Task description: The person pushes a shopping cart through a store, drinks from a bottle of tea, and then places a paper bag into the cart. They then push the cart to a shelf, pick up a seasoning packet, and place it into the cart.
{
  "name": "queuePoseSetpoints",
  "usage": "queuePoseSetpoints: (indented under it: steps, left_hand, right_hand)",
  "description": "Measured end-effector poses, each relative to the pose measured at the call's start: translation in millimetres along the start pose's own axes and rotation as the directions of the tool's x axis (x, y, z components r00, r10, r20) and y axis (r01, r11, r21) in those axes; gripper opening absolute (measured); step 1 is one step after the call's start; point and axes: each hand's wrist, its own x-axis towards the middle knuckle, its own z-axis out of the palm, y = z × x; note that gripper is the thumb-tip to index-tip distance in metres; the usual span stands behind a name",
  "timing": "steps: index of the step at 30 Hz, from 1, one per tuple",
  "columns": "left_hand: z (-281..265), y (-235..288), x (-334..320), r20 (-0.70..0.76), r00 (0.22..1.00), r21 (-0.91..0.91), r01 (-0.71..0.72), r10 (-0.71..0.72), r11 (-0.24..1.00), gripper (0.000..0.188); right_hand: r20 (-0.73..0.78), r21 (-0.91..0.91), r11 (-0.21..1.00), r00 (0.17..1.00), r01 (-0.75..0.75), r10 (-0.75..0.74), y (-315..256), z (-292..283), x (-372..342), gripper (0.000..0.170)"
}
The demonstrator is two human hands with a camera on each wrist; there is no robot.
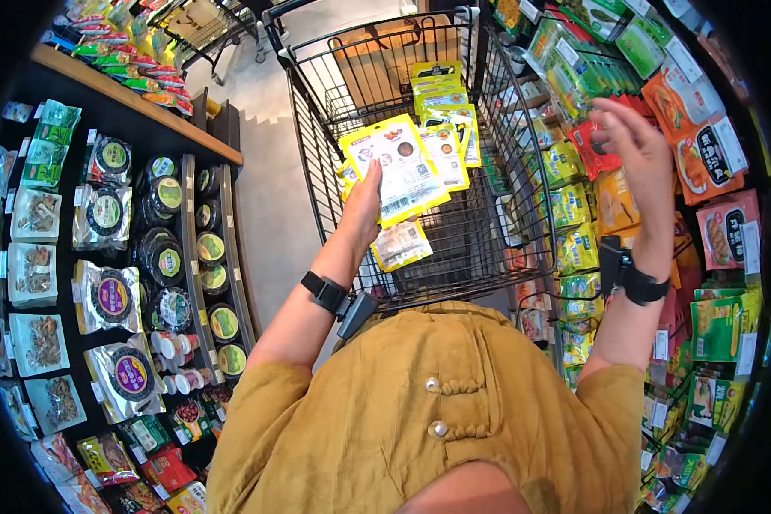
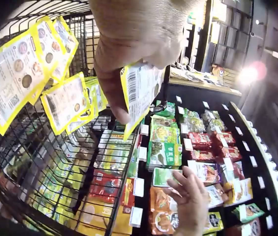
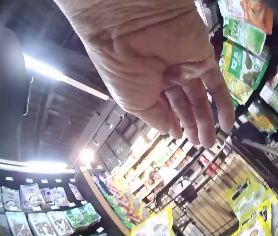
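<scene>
Over the shopping cart (image 1: 479,43), my left hand (image 1: 361,204) holds a yellow-edged food packet (image 1: 394,167) by its side, thumb on the printed back with its barcode. In the left wrist view the thumb and fingers pinch the packet (image 2: 138,91). Similar yellow-edged packets (image 1: 443,152) stand in a row inside the cart, and another packet (image 1: 402,246) lies nearer me. My right hand (image 1: 638,163) is raised by the right-hand shelf with nothing in it. Its fingers are loosely extended in the right wrist view, palm (image 3: 144,64) showing.
A brown paper bag (image 1: 377,64) stands at the cart's far end. Shelves of bagged foods, including orange packs (image 1: 702,158), run close along the right. Round dark packs (image 1: 107,214) fill the left shelf. Another cart (image 1: 201,26) stands farther up the aisle floor (image 1: 265,206).
</scene>
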Motion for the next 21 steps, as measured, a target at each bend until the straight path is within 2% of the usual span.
queuePoseSetpoints:
  steps: [6,12,16,18,21]
  left_hand:
    - [4.4,-6.4,-0.2,0.054,0.998,0.014,-0.017,0.017,1.0,0.051]
    - [3.6,-8.4,1.0,0.065,0.997,0.023,-0.036,0.034,0.999,0.049]
    - [0.8,-10.6,2.2,0.086,0.995,0.065,-0.045,0.039,0.997,0.046]
    - [0.8,-12.3,0.6,0.07,0.997,0.013,-0.034,0.033,0.999,0.04]
    - [-12.8,-25.7,9.1,0.041,0.998,0.054,-0.052,0.05,0.997,0.035]
  right_hand:
    - [-0.143,0.05,0.998,0.989,-0.024,0.031,-5.0,-50.1,-3.4,0.03]
    - [-0.199,0.028,0.996,0.976,-0.089,0.092,4.4,-65.1,-14.5,0.031]
    - [-0.189,0.04,0.996,0.978,-0.081,0.087,8.9,-75.0,-16.5,0.03]
    - [-0.214,0.009,0.996,0.973,-0.089,0.089,9.9,-80.3,-17.0,0.03]
    - [-0.249,0.023,0.996,0.964,-0.089,0.092,14.6,-91.8,-16.9,0.03]
